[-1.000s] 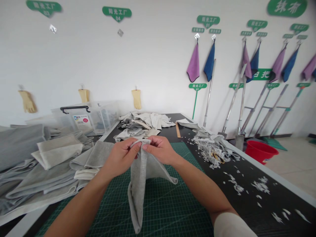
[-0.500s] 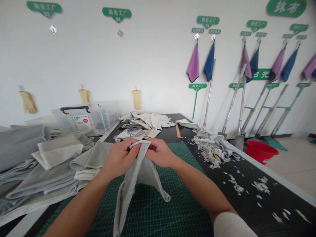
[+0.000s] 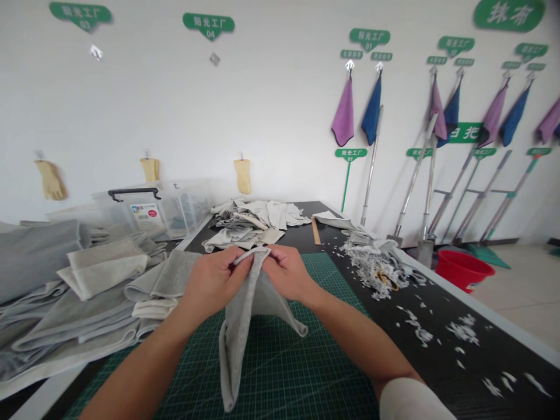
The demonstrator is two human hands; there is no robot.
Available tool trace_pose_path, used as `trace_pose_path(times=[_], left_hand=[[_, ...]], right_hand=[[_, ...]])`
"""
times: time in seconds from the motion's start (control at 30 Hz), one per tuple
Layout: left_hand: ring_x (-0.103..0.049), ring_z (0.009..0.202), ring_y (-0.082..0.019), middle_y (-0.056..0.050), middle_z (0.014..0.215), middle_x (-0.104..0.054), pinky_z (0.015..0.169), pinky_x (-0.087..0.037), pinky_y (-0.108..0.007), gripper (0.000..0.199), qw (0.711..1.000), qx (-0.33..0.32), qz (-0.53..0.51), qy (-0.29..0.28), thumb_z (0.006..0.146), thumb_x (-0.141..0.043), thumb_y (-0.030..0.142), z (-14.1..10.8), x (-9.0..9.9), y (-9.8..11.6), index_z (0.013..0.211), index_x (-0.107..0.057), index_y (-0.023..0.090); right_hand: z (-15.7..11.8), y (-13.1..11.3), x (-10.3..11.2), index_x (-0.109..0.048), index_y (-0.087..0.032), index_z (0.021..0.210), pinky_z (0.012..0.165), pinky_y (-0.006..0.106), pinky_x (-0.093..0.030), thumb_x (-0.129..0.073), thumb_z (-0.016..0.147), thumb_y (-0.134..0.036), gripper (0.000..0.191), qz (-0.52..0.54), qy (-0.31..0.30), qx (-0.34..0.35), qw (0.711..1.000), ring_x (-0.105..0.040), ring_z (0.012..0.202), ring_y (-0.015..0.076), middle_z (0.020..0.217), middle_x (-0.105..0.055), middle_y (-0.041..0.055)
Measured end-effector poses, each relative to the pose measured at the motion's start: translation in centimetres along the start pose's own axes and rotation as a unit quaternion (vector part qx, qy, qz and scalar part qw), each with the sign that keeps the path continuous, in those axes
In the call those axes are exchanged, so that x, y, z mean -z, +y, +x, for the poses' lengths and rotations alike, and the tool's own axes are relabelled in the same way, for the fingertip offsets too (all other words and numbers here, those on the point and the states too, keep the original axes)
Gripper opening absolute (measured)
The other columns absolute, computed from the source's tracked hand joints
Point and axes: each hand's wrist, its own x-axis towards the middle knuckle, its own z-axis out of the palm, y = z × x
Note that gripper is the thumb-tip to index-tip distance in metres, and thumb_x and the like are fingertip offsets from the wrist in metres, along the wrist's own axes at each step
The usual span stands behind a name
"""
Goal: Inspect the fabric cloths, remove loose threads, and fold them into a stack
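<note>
A piece of light grey fabric (image 3: 245,326) with a turned edge hangs from both my hands over the green cutting mat (image 3: 301,379). My left hand (image 3: 219,277) pinches its top edge from the left, thumb on the near side. From the right, my right hand (image 3: 289,271) pinches the same edge, close beside the left. Below the hands the cloth drops in two folds, a longer one toward me and a shorter corner to the right. Part of the edge between my fingers is hidden.
Folded grey cloths (image 3: 74,309) are heaped at left, before a clear plastic box (image 3: 131,204). Further back lie a pile of pale fabric (image 3: 262,216) and a wooden ruler (image 3: 315,231). White scraps (image 3: 371,268) surround yellow-handled scissors (image 3: 387,281). A red bucket (image 3: 464,271) stands beyond the table.
The hanging cloth has swung slightly right and its lower end has risen. Both hands keep their pinch on the top edge, with a small shift of the fingers.
</note>
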Motion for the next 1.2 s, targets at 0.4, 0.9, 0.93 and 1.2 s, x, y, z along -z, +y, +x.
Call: trace_pose_path(times=[0.4,0.9,0.93,1.2], left_hand=[[-0.052,0.057,-0.013,0.0,0.058,-0.059,0.055,-0.031,-0.021,0.036,1.0,0.009,0.029,-0.008,0.086,-0.044,0.045,-0.03,0.06,0.14,0.072,-0.064,0.018],[-0.052,0.055,-0.013,0.0,0.056,-0.058,0.054,-0.029,-0.023,0.035,0.998,-0.003,0.062,-0.023,0.087,-0.042,0.042,-0.13,-0.24,0.42,0.07,-0.063,0.018],[-0.052,0.054,-0.013,0.0,0.056,-0.057,0.054,-0.029,-0.023,0.036,0.998,-0.003,0.065,-0.023,0.087,-0.042,0.042,-0.14,-0.26,0.43,0.069,-0.062,0.018],[-0.054,0.058,-0.014,0.001,0.067,-0.06,0.055,-0.033,-0.023,0.038,0.998,0.003,0.056,-0.024,0.086,-0.044,0.043,-0.73,0.1,0.58,0.115,-0.053,0.02]], right_hand=[[-0.11,-0.12,0.04,-0.054,-0.016,0.062,0.054,0.02,-0.032,-0.041,0.074,-0.011,0.018,0.001,0.037,0.005,0.999,-0.04,0.056,0.0086,0.057,-0.047,-0.0037],[-0.19,-0.12,-0.09,-0.049,-0.017,0.064,0.054,0.021,-0.032,-0.047,0.084,-0.027,0.023,0.067,0.061,0.001,0.996,-0.039,0.057,0.009,0.057,-0.042,-0.0039],[-0.19,-0.08,-0.14,-0.048,-0.017,0.065,0.053,0.021,-0.031,-0.048,0.084,-0.031,0.024,0.067,0.057,-0.001,0.996,-0.037,0.056,0.0088,0.057,-0.041,-0.0041],[-0.28,0.19,-0.16,-0.048,-0.017,0.068,0.054,0.022,-0.03,-0.048,0.086,-0.035,0.026,0.016,0.049,0.005,0.999,-0.037,0.057,0.0092,0.06,-0.042,-0.0032]])
